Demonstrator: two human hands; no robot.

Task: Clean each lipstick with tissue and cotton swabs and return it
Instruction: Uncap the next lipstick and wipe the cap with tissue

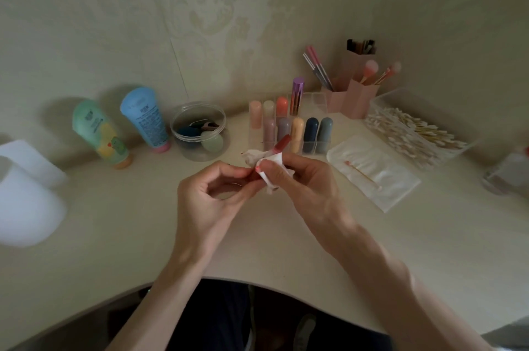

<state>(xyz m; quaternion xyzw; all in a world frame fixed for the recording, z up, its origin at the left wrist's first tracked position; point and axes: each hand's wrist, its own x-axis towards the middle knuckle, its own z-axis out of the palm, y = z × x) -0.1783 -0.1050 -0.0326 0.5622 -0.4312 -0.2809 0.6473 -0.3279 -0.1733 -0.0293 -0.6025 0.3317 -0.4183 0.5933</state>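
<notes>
A red-brown lipstick (282, 142) is held tilted above the desk, its upper end pointing toward the organizer. My left hand (211, 193) pinches its lower end. My right hand (297, 178) wraps a crumpled white tissue (262, 160) around its middle. Behind them a clear organizer (315, 147) holds several capped lipsticks in pastel, orange, purple and dark blue. A clear box of cotton swabs (412, 133) stands at the right. One used swab (362, 174) lies on a white tissue pack (375, 176).
Two cream tubes (100, 133) and a round clear jar (200, 133) with sponges stand at the left back. Pink holders (357, 98) with brushes stand behind the organizer. White objects (25, 193) sit at the left edge, a small clear container (503, 176) at the right.
</notes>
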